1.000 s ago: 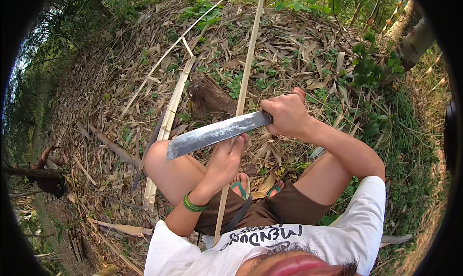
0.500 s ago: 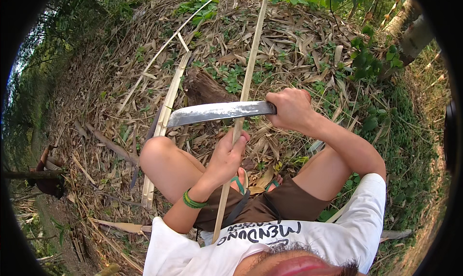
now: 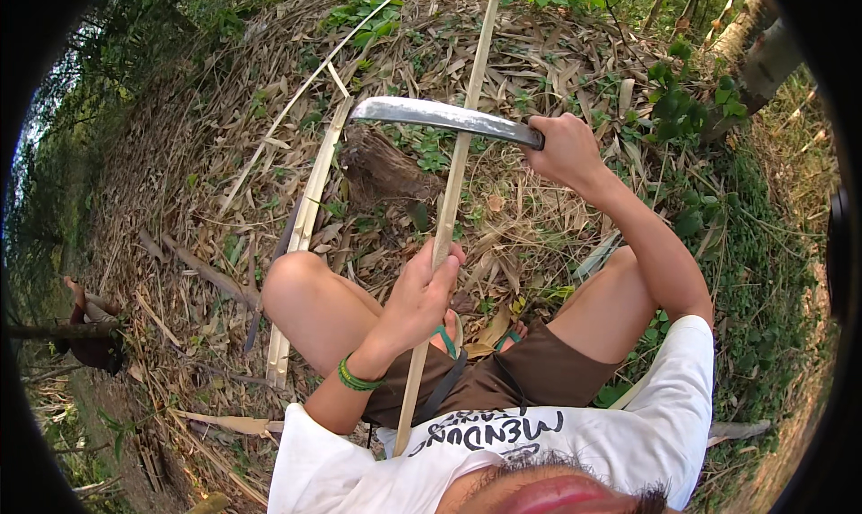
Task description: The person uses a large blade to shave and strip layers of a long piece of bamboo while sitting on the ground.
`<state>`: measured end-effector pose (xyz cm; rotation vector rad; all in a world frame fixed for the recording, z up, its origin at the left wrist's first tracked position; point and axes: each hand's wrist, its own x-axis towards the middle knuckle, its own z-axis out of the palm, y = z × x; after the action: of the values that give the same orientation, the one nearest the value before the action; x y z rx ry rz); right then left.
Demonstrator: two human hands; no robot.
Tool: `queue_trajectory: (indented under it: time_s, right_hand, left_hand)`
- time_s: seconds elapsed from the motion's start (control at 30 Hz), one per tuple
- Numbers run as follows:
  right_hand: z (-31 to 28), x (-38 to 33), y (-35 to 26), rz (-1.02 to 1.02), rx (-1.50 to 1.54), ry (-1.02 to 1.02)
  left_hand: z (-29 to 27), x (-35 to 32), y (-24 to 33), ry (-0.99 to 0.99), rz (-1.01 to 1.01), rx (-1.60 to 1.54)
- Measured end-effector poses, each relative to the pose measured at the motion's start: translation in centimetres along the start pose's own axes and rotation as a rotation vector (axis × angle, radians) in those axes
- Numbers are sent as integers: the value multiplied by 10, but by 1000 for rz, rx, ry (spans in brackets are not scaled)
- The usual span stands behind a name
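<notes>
Bamboo strip [image 3: 460,155] stands upright between my knees, my left hand [image 3: 422,294] clamped round it low down, my right hand [image 3: 566,150] gripping the machete [image 3: 444,117] raised across it. I'd judge shallow, downward strokes safest, blade angled clear of my left fingers.

strip [image 3: 446,218]: pale tan | blade [image 3: 444,117]: grey steel | wristband [image 3: 357,378]: green | shorts [image 3: 530,375]: brown | shirt [image 3: 620,447]: white, dark print | ground litter [image 3: 224,155]: straw-brown, green patches
</notes>
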<state>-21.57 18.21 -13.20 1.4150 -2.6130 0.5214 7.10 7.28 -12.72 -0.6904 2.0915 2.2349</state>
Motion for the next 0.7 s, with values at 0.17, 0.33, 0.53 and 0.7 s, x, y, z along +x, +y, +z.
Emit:
queue_trajectory:
  time_s: [0.17,0.33,0.53,0.7]
  right_hand:
    - [0,-8,1,31,55,19]
    - [-9,-29,-53,-188,49,-128]
    - [-7,5,7,63,90,-1]
    - [-7,-28,-39,-173,39,-146]
  left_hand:
    - [1,-4,-9,-27,44,-21]
    - [-5,-1,-9,81,65,86]
    - [2,-16,8,-14,-34,-21]
    - [-3,-8,9,14,-76,-13]
